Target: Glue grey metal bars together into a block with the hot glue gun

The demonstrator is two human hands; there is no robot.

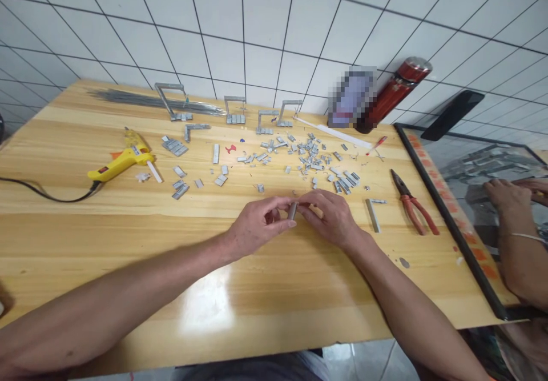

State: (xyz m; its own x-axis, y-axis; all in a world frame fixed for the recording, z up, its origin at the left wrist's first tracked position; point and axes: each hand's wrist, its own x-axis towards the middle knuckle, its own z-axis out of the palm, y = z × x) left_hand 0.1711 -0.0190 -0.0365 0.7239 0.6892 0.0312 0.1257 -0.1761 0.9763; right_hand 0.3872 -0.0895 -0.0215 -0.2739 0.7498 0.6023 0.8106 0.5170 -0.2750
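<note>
A small grey metal strip point(293, 211), much like a stick of staples, is held a little above the table between my two hands. My left hand point(259, 224) pinches it between thumb and fingers. At its upper right side, the closed fingertips of my right hand point(329, 215) meet the strip; whether anything smaller is between them I cannot make out. Just beyond my hands lies a scatter of short grey metal pieces point(314, 155). An L-shaped grey piece point(374, 216) rests to the right of my right hand.
A yellow glue gun point(115, 164) with a black cord lies left; red-handled pliers point(413, 207) lie right. Bracket-like metal frames point(234, 109) and thin wires point(128, 97) sit along the wall, near a red flask point(394, 95). Another person's hand point(509, 195) is over a black-edged glass sheet point(454, 221).
</note>
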